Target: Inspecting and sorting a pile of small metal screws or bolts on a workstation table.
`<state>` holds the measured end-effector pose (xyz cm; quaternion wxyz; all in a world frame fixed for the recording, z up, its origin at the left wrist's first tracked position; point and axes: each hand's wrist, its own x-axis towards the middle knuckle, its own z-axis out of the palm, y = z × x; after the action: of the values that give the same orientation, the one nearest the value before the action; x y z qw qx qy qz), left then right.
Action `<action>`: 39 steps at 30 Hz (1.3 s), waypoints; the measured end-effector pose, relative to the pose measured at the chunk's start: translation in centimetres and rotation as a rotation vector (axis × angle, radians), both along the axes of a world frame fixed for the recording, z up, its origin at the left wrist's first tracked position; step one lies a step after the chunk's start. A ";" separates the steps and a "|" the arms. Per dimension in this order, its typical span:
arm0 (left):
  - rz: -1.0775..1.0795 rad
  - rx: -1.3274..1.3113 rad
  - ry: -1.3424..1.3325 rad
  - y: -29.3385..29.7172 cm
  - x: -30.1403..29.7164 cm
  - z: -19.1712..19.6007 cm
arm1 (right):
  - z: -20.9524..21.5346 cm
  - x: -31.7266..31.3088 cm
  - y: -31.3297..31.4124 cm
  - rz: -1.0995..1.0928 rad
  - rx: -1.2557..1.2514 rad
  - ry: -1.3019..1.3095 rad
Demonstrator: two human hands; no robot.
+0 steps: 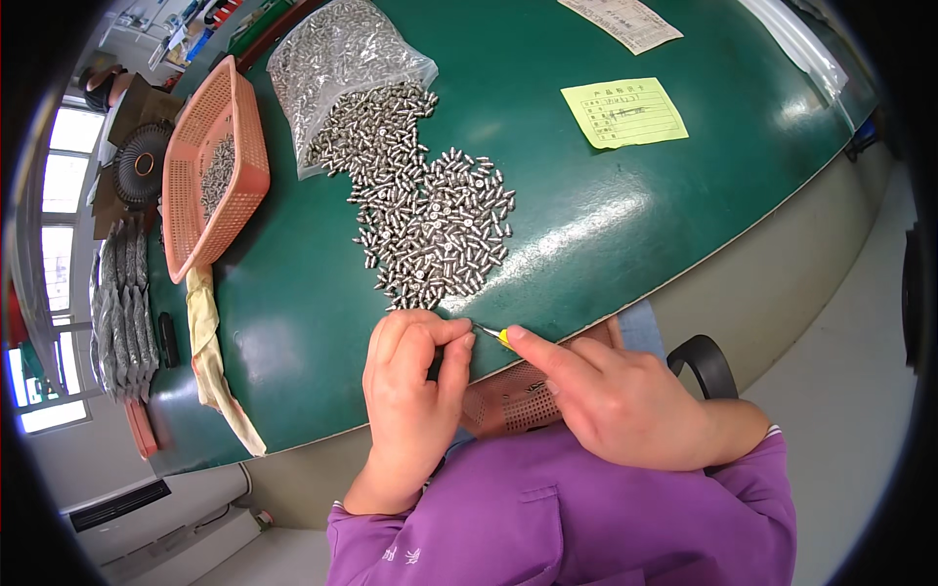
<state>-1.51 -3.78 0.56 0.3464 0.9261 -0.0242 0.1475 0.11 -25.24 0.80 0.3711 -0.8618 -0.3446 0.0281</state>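
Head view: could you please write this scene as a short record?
Right hand: holds a small yellow tool, thin tip toward the left
Left hand: thumb and forefinger close together near that tip; anything held is unclear
Metal parts: loose pile on green table, spreading from clear bag
Pink basket: left of bag, more parts inside
Yellow card: right of pile

A: How does your green tabletop (313,264) look?
B: Smooth and glossy; it throws the light back at you.
A: And your small parts (445,230)?
B: Shiny metal, while your bag (337,54) is thin, clear, wrinkled plastic.
A: Your pink basket (251,132)?
B: Perforated plastic. Your yellow card (625,112) looks like paper, and your purple sleeves (762,493) are matt cloth.
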 end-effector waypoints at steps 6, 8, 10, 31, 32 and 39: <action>-0.009 0.002 -0.003 0.0 0.1 0.0 | 0.3 0.6 -0.2 0.036 -0.014 -0.012; -0.011 0.007 -0.010 0.0 0.1 0.1 | 0.7 0.9 -0.2 0.051 -0.032 -0.016; 0.002 -0.001 -0.004 0.0 0.1 0.1 | 0.9 0.9 -0.2 0.062 -0.051 -0.024; 0.107 0.177 -0.106 1.0 1.0 -0.5 | -0.3 0.4 -0.2 -0.006 0.068 0.089; 0.089 0.171 -0.105 0.9 1.0 -0.5 | -0.3 0.4 -0.1 -0.012 0.052 0.068; 0.036 0.115 -0.078 0.2 0.4 -0.4 | -0.2 0.3 0.5 -0.009 0.004 0.029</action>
<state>-1.14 -3.53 0.17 0.2885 0.9384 -0.0296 0.1880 0.42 -24.77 0.64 0.3777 -0.8623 -0.3352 0.0382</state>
